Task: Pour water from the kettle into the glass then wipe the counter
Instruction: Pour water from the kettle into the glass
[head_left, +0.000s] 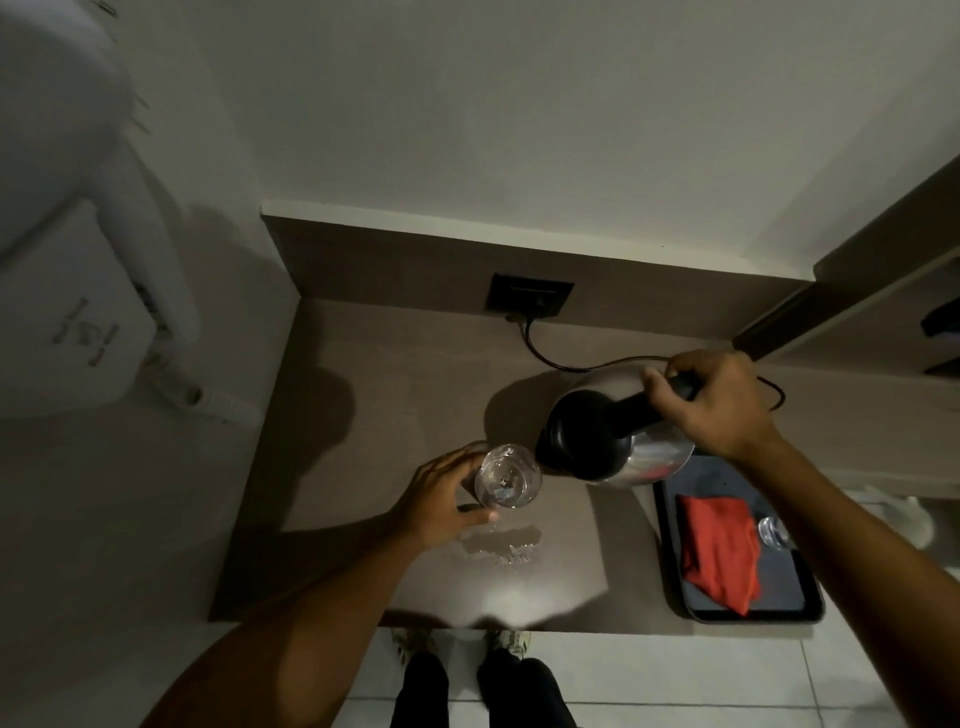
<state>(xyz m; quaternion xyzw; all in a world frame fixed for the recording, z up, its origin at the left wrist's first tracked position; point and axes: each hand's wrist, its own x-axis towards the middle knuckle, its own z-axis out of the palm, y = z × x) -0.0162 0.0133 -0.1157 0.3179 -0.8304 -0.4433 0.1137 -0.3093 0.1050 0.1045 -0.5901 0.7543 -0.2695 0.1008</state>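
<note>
A steel kettle (652, 457) with a black lid and handle hangs tilted to the left over the brown counter (363, 405). My right hand (711, 405) is closed around its handle. The kettle's spout end meets the rim of a clear glass (506, 478) that stands on the counter with water in it. My left hand (441, 499) wraps the glass from the left. A small puddle (501, 543) lies on the counter just in front of the glass. A red cloth (719, 551) lies folded on a dark tray (675, 571) at the right.
A second glass (774, 530) lies on the tray, partly behind my right arm. A black cord (545, 353) runs from a wall socket (530, 296) along the back of the counter. A white wall unit (78, 291) hangs at the left. Shelves stand at the right.
</note>
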